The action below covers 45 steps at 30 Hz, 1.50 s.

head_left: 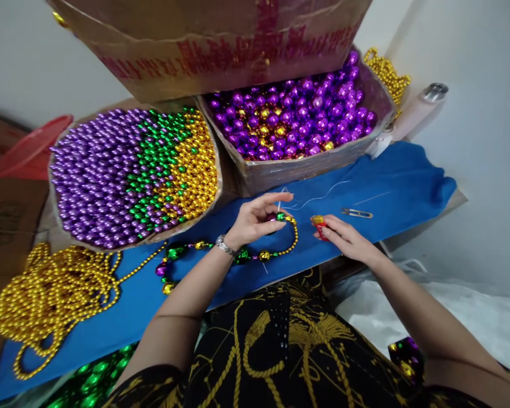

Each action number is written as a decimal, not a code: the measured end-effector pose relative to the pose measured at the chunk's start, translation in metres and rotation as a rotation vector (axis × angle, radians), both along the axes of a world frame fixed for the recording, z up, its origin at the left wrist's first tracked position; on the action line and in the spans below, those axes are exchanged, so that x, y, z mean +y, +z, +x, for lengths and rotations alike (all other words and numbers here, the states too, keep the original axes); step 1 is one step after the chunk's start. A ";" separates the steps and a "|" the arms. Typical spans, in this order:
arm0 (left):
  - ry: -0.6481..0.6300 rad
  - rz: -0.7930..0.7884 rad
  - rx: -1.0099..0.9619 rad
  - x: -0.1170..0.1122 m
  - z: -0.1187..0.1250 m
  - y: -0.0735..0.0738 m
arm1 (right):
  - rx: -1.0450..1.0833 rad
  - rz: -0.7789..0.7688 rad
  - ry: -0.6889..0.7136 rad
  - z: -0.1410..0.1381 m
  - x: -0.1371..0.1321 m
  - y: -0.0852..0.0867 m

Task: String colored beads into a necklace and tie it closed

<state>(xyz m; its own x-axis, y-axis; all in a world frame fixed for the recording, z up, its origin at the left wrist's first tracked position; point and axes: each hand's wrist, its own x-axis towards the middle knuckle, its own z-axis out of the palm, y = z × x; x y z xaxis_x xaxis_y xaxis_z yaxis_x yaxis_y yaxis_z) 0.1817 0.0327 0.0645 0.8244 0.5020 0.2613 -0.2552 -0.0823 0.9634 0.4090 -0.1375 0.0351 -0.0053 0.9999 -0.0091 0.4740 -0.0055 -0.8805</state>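
My left hand point(257, 218) pinches the end of a bead necklace point(238, 252) of gold, green and purple beads, near a green bead at its top; a thin white thread point(318, 197) runs from the fingers across the blue cloth point(391, 187). My right hand point(344, 238) lies just to the right, its fingers closed on a small red and yellow lighter point(318, 224). A wristwatch sits on the left wrist.
A round tray point(68, 232) of purple, green and gold beads stands at the left. A cardboard box point(306, 164) of purple beads is behind the hands. A heap of gold bead strings point(51, 294) lies at the left front. Small snips point(357, 213) rest on the cloth.
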 end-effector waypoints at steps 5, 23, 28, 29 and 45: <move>-0.077 -0.118 0.019 0.001 0.001 0.000 | 0.116 -0.041 0.062 -0.011 0.027 0.037; -0.102 -0.338 0.008 0.004 0.012 -0.011 | -0.700 0.316 0.157 -0.018 0.080 0.051; -0.092 -0.331 0.008 0.004 0.012 -0.010 | -0.761 0.321 0.165 -0.018 0.080 0.049; -0.093 -0.323 0.009 0.004 0.012 -0.010 | -0.779 0.323 0.164 -0.018 0.080 0.049; 0.013 0.042 0.007 0.002 -0.006 0.018 | -0.934 0.080 -0.193 0.016 0.023 -0.020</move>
